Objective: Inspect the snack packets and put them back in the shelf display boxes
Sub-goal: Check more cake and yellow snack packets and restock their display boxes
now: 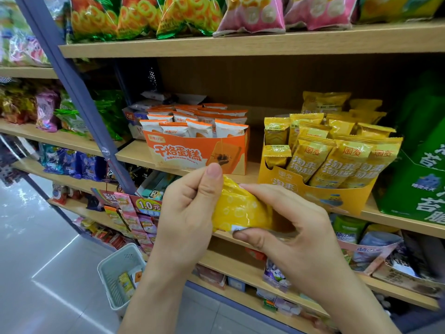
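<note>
A small yellow snack packet (pixel 238 208) is held between both my hands in front of the middle shelf. My left hand (pixel 190 210) grips its left end, thumb up along the top edge. My right hand (pixel 286 227) holds its right end, fingers over the top and thumb under the bottom seam. Behind it on the shelf, a yellow display box (pixel 337 196) holds several matching yellow packets. To its left stands an orange display box (pixel 192 153) filled with orange-and-white packets.
A wooden shelf edge (pixel 252 43) runs above with bagged snacks on it. A green carton (pixel 414 189) stands right of the yellow box. A pale basket (pixel 115 263) with a few packets sits on the floor at lower left. Lower shelves hold mixed snacks.
</note>
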